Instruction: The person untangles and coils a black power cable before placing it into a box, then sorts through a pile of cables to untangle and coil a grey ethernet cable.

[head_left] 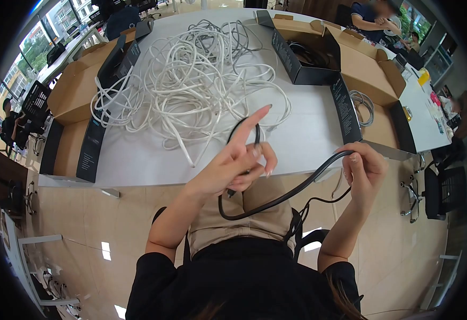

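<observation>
Apparent looping step: the cable (281, 202) spans both hands by the table's (308, 125) near edge. The left hand (232, 164) is curled around it, index extended; the right hand (368, 166) pinches it. Further looping would require slack.

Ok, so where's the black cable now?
In the head view, the black cable runs from the left hand to the right hand, dipping over the lap, by the near edge of the white table.
</observation>
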A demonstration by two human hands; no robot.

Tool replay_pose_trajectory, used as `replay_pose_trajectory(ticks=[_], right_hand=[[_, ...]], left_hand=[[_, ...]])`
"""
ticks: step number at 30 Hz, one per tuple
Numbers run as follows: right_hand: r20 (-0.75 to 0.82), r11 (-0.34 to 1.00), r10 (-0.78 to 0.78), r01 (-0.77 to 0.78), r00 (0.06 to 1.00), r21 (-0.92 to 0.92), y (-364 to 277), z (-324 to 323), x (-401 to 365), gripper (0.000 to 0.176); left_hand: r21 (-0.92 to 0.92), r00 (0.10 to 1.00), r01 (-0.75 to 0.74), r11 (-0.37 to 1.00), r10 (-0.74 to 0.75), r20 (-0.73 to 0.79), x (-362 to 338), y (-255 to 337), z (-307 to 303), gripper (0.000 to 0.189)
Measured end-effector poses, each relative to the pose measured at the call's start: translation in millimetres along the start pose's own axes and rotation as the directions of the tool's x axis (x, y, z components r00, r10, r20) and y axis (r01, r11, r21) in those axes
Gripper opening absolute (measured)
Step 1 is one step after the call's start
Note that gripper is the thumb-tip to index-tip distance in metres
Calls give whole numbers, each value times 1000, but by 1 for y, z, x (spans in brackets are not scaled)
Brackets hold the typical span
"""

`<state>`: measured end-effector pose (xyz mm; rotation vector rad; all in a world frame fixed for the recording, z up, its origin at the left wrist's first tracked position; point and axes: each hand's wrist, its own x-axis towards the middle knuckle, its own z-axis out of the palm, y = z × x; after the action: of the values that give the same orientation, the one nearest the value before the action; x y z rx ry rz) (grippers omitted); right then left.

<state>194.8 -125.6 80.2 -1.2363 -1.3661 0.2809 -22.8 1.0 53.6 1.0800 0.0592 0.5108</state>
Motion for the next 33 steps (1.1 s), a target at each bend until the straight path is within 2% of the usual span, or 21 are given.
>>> replay_pose_trajectory(ticks=[2,5,11,12,15,16,19,20,23,24,25,27,28,31,32,33], right_hand=[[-51,999,41,-40,998,31,1,-2,0,12],[-133,994,104,-100,986,35,4,1,0,14],[-283,978,202,-178,937,110,13,17,7,19],[-302,973,221,-186,927,138,14,18,8,19],[-288,948,291,-234,912,217,13,27,11,19],[-280,939,307,-240,910,248,15,31,12,20],[-226,900,361,-274,905,339,25,44,13,21],[-186,880,385,-299,904,368,29,47,12,23],[-111,811,449,-352,886,468,33,71,6,26],[-38,758,488,-402,872,513,36,80,1,26],[57,670,519,-447,853,592,31,88,0,25],[106,574,546,-463,831,675,31,98,-4,25],[99,570,545,-455,832,685,29,98,-3,24],[59,711,413,-362,909,603,30,89,6,23],[36,756,389,-342,920,559,27,88,9,21],[43,765,385,-346,922,543,25,87,10,21]], left_hand=[[206,999,27,978,-33,24,-1,1,3,62],[58,982,60,996,-70,176,-2,3,-4,64],[147,960,-84,986,40,278,-8,-10,4,68],[131,967,-42,990,8,254,-9,-9,9,68],[104,975,-12,995,-11,222,-12,-14,14,68],[30,986,-62,998,57,157,-12,-22,17,68],[-104,975,-119,987,136,175,-10,-25,12,70],[-195,986,-154,969,163,33,-11,-24,20,70],[-273,965,-237,932,257,40,-16,-20,5,70],[-311,949,-295,903,315,13,-16,-23,4,69],[-219,954,-292,931,299,0,-15,-21,3,70],[-31,962,-271,962,270,-32,-15,-17,1,70],[-154,967,-256,954,253,-41,-15,-24,-5,68],[5,984,-142,990,141,-110,-17,-17,-6,64],[157,977,-151,976,172,-129,-14,-17,-4,69],[151,972,-178,972,197,-125,-15,-23,-5,67]])
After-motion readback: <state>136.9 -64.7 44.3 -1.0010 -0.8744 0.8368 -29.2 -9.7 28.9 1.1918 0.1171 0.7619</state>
